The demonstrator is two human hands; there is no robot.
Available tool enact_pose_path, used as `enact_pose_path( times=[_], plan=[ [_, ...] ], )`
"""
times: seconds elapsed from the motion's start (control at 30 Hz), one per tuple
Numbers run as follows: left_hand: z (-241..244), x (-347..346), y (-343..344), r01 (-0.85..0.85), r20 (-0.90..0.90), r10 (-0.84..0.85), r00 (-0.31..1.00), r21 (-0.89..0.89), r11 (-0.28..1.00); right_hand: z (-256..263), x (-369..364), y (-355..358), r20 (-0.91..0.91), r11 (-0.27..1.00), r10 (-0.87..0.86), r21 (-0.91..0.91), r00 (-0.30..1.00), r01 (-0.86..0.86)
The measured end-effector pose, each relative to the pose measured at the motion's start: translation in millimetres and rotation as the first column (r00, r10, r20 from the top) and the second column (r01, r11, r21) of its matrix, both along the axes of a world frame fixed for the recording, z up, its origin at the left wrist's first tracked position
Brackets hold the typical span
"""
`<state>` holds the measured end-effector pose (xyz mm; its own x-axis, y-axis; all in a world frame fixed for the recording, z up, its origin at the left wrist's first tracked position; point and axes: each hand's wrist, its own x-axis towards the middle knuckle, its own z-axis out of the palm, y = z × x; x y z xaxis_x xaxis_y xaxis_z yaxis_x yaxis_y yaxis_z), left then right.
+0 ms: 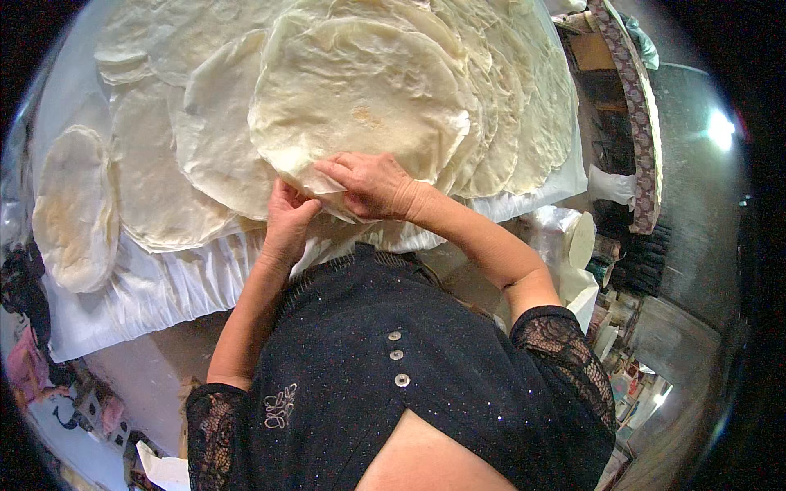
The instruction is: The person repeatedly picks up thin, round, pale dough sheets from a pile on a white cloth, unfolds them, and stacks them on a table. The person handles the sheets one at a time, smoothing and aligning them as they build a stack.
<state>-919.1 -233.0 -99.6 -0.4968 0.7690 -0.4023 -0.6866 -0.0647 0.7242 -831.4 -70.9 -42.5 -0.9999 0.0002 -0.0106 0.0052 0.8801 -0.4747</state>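
Observation:
A large, thin round flatbread sheet (pixel 362 80) lies uppermost on a broad pile in front of me. My left hand (pixel 288 215) pinches its near edge between thumb and fingers. Just to the right, my right hand (pixel 374 184) rests over the same edge, with its fingers on a folded-up flap of the sheet. The undersides of the fingers are partly hidden by the sheet. To the right fan out many overlapping sheets (pixel 534 123). On the left, another round sheet (pixel 224 123) partly overlaps its neighbours.
A white cloth (pixel 178 288) covers the table and hangs in gathers along its near edge. An oval-looking stack of sheets (pixel 77 208) sits at the far left. Plastic-wrapped rolls (pixel 559 236) stand right of the table, below a patterned curved edge (pixel 638 123).

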Motion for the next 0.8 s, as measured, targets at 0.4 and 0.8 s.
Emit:
enact_pose_path(
  times=[0.4,0.8],
  plan=[
    [10,15,23,-0.214,-0.14,0.189,0.972,-0.201,0.956,-28,-21,37,0.04,0.988,0.015,-0.156,0.999,-0.008],
    [13,11,31,-0.409,-0.394,0.256,0.883,-0.377,0.831,-9,-58,115,0.379,0.718,0.26,-0.691,0.888,0.085]
  ],
)
